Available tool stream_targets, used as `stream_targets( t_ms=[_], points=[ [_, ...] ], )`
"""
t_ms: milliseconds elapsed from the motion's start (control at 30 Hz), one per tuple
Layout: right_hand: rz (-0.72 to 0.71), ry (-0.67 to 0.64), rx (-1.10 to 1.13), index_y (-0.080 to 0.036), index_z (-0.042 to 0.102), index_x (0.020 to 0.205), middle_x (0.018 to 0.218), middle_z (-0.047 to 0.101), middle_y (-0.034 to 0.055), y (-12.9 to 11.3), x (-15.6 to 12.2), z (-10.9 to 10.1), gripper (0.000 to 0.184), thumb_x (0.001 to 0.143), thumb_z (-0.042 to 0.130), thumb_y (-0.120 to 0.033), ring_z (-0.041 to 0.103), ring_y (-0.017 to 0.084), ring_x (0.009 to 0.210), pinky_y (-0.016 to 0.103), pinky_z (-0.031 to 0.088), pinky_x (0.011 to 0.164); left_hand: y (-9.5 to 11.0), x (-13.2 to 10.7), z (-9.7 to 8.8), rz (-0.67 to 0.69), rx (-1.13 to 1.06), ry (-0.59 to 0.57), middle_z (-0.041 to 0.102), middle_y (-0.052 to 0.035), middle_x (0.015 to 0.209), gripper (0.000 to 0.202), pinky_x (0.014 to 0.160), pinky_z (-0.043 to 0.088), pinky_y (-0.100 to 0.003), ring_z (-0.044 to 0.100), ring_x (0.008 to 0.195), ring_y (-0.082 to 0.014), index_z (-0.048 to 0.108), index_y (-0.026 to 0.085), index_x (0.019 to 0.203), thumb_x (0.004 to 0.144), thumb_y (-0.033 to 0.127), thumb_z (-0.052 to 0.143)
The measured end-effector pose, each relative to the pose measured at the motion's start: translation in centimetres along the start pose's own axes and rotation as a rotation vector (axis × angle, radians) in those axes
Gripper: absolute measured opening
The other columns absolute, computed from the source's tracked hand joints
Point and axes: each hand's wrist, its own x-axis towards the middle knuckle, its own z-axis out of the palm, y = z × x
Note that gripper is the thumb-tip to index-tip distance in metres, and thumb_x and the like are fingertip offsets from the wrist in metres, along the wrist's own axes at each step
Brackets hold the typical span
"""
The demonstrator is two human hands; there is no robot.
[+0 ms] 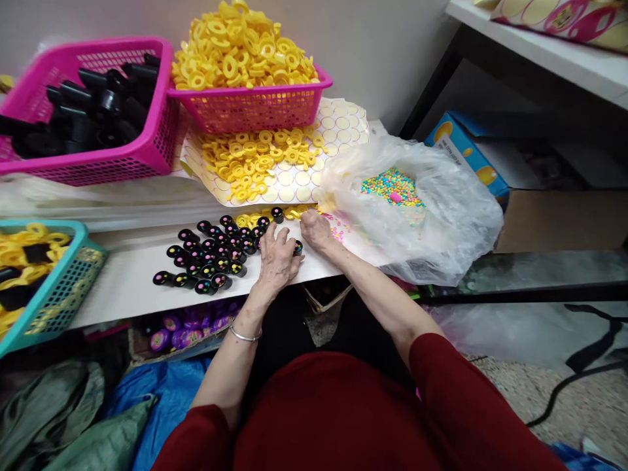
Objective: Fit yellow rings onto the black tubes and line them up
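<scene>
Several small black cups [209, 246] stand grouped on the white tabletop, with pink, yellow and green beads showing in their open tops. My left hand [277, 257] lies over the group's right edge, fingers apart; a black cup [297, 247] shows beside its thumb. Just to the right, my right hand [316, 230] is closed, its fingertips down by some yellow ring pieces [294, 212]. What it pinches, if anything, is hidden. Loose pink beads [337, 229] are scattered beside it. A clear plastic bag [451, 216] to the right holds many coloured beads [395, 186].
Behind are a pink basket [260, 108] heaped with yellow rings and another pink basket [159, 124] of black tubes. Yellow rings [255, 160] lie on a sticker sheet [343, 124]. A teal basket [73, 281] stands left, a cardboard box [564, 222] right.
</scene>
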Motion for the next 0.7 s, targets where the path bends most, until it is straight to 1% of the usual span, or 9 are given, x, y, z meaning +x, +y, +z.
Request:
stream_targets(
  t_ms=[100,167,200,267,333,367,433,533,700],
  points=[
    [-0.053,0.094,0.006,-0.013,0.064,0.099,0.097,0.06,0.0128,0.6,-2.7,-1.2,0.033,0.092,0.031,-0.017,0.055,0.02,0.083,0.028,0.038,0.067,0.0,0.1,-0.2,-0.126,-0.239,0.239,0.063,-0.012,0.109,0.022,0.092,0.042,-0.045,0.05,0.111,-0.0299,0.067,0.017,0.085,0.071,0.034,0.068],
    [-0.138,0.168,0.01,-0.015,0.065,0.094,0.093,0.059,0.011,0.8,-4.8,-1.7,0.034,0.093,0.03,-0.018,0.054,0.018,0.079,0.027,0.036,0.064,0.4,0.4,-0.6,-0.316,-0.514,0.355,0.066,-0.0077,0.09,0.027,0.076,0.048,-0.034,0.058,0.085,-0.0197,0.068,0.017,0.087,0.076,0.041,0.064],
    [-0.192,0.199,0.02,-0.016,0.065,0.093,0.09,0.059,0.0104,0.8,-5.8,-1.9,0.035,0.094,0.03,-0.018,0.053,0.017,0.077,0.027,0.036,0.064,0.7,0.5,-1.0,-0.422,-0.676,0.354,0.065,-0.0051,0.079,0.03,0.064,0.047,-0.029,0.057,0.071,-0.015,0.068,0.016,0.086,0.076,0.045,0.063],
    [-0.296,0.244,0.055,-0.016,0.065,0.093,0.086,0.058,0.0099,0.7,-7.6,-2.1,0.037,0.094,0.028,-0.017,0.051,0.016,0.074,0.028,0.036,0.065,1.3,0.8,-1.6,-0.602,-0.985,0.244,0.06,-0.001,0.062,0.033,0.045,0.038,-0.022,0.049,0.049,-0.0086,0.068,0.014,0.08,0.071,0.046,0.067],
    [-0.366,0.264,0.09,-0.016,0.065,0.096,0.083,0.058,0.0102,0.6,-8.7,-2.1,0.038,0.094,0.027,-0.018,0.051,0.017,0.073,0.029,0.036,0.066,1.7,0.9,-2.1,-0.707,-1.185,0.104,0.056,0.0007,0.052,0.03,0.037,0.028,-0.019,0.042,0.04,-0.0054,0.068,0.012,0.07,0.06,0.04,0.075],
    [-0.391,0.263,0.108,-0.015,0.064,0.098,0.084,0.058,0.0106,0.5,-9.0,-2.1,0.037,0.095,0.027,-0.019,0.051,0.017,0.074,0.03,0.037,0.067,1.8,0.8,-2.3,-0.735,-1.235,0.065,0.055,0.001,0.05,0.028,0.035,0.026,-0.018,0.042,0.038,-0.0047,0.067,0.011,0.066,0.055,0.034,0.078],
    [-0.432,0.254,0.147,-0.013,0.062,0.104,0.091,0.059,0.0127,0.2,-9.4,-2.1,0.035,0.095,0.03,-0.024,0.052,0.019,0.081,0.031,0.039,0.071,1.8,0.6,-2.5,-0.761,-1.273,0.043,0.055,0.0015,0.047,0.024,0.034,0.026,-0.017,0.042,0.037,-0.0041,0.065,0.011,0.061,0.049,0.026,0.079],
    [-0.47,0.214,0.187,-0.01,0.058,0.112,0.102,0.058,0.0147,-0.2,-9.4,-2.3,0.036,0.094,0.037,-0.033,0.052,0.022,0.089,0.032,0.04,0.075,1.7,0.2,-2.7,-0.757,-1.28,0.048,0.054,0.002,0.045,0.021,0.033,0.026,-0.016,0.042,0.035,-0.0038,0.064,0.011,0.058,0.049,0.024,0.078],
    [-0.412,0.143,0.135,-0.014,0.061,0.107,0.094,0.06,0.0097,-0.8,-8.9,-2.9,0.035,0.093,0.042,-0.041,0.048,0.021,0.084,0.032,0.034,0.072,1.1,0.3,-2.3,-0.737,-1.322,0.033,0.054,0.0019,0.046,0.023,0.033,0.027,-0.016,0.042,0.036,-0.0041,0.064,0.011,0.059,0.05,0.025,0.08]
  ],
)
